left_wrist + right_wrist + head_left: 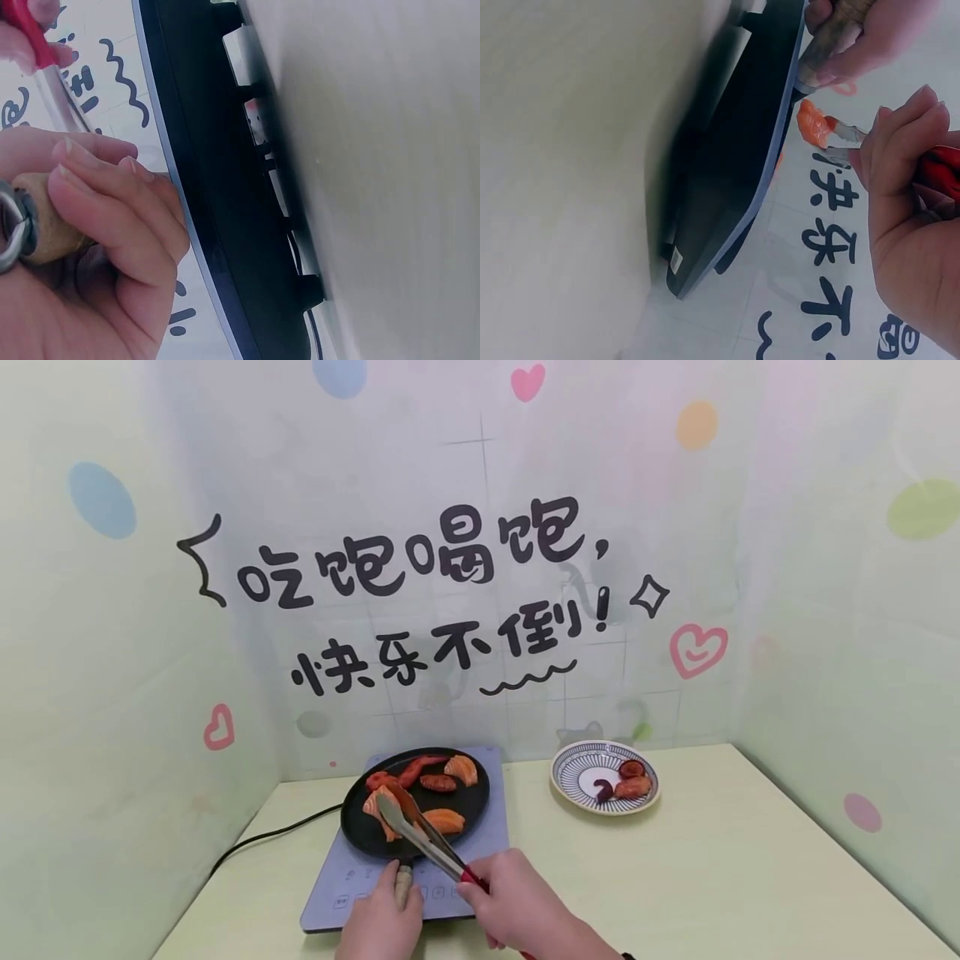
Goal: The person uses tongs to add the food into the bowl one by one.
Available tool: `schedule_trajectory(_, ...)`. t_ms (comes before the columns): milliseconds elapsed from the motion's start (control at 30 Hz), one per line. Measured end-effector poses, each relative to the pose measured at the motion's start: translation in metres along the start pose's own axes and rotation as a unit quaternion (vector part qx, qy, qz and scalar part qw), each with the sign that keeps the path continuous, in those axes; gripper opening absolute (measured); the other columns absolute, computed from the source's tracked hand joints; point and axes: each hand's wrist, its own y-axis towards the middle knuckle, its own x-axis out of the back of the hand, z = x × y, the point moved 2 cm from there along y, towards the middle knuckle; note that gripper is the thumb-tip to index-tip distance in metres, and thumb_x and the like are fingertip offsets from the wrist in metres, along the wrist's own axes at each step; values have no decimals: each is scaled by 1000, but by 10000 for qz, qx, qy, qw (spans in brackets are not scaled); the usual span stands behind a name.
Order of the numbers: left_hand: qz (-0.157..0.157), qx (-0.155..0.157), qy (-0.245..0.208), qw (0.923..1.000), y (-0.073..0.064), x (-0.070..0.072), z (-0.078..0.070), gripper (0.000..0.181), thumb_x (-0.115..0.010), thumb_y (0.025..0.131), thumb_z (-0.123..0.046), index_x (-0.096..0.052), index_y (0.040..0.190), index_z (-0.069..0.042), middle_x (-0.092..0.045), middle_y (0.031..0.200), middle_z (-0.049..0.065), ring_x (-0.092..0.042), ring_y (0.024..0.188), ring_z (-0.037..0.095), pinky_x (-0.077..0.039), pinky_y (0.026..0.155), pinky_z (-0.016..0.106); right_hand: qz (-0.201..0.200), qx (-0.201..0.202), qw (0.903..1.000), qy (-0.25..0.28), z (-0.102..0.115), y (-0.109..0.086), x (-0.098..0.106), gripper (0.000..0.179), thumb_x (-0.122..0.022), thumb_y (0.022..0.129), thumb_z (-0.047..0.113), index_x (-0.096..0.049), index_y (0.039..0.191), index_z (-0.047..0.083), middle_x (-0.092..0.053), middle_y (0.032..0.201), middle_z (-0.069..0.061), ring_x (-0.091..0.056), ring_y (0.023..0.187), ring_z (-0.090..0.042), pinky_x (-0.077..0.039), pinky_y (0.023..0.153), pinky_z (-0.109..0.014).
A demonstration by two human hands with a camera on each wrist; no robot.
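Note:
In the head view, my left hand (381,920) grips the wooden handle (403,885) of a round black frying pan (474,807). My right hand (517,897) holds red-handled metal tongs (444,857), angled up and left over the pan. Their tips are at an orange, white-striped piece (372,808) resembling salmon, on the pan's left side. The right wrist view shows the orange piece (812,124) at the tong tips. Around it in the pan lie two more orange pieces, one low (446,821) and one upper right, a scored brown sausage-like piece (438,783) and a reddish wing-shaped piece (420,767).
Under the pan is a lavender induction cooker (491,852), its black cable (277,833) running left. To the right, a blue-patterned plate (573,787) bears several small reddish-brown pieces. A wall with black lettering stands behind the pale table (720,860), and side walls flank it.

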Motion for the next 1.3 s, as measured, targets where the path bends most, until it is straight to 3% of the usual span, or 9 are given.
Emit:
schedule_trajectory(400, -95, 120, -86, 9998, -3, 0, 1, 54, -59, 105, -29, -51, 137, 13, -70, 108, 35, -73, 95, 45, -56, 84, 60, 195, 3, 9990, -414, -8, 4, -9, 24, -70, 103, 16, -72, 81, 7, -51, 53, 5, -51, 40, -9, -36, 44, -22)
schedule_trajectory(733, -80, 143, -129, 9998, -2, 0, 1, 53, -61, 104, -29, -51, 133, 14, -69, 105, 34, -72, 91, 41, -56, 83, 59, 29, 236, 9969, -752, -15, 7, -12, 25, -70, 103, 16, -71, 79, 8, -49, 51, 9, -48, 40, -4, -36, 45, -21)
schedule_trajectory(1133, -231, 15, -19, 9997, 0, -3, 3, 46, -62, 102, -29, -55, 124, 10, -69, 97, 31, -73, 87, 43, -56, 78, 57, -464, 80, 9944, -949, -16, 6, -2, 34, -69, 102, 12, -62, 68, 11, -49, 49, 8, -47, 39, -6, -37, 46, -23)
schedule_trajectory(1300, -189, 37, -25, 9998, 0, -3, 4, 50, -63, 102, -31, -54, 128, 11, -69, 101, 33, -73, 90, 44, -56, 80, 58, -382, -30, 9952, -900, -16, 7, -1, 32, -69, 102, 13, -64, 71, 11, -49, 49, 6, -48, 39, -7, -37, 45, -23)
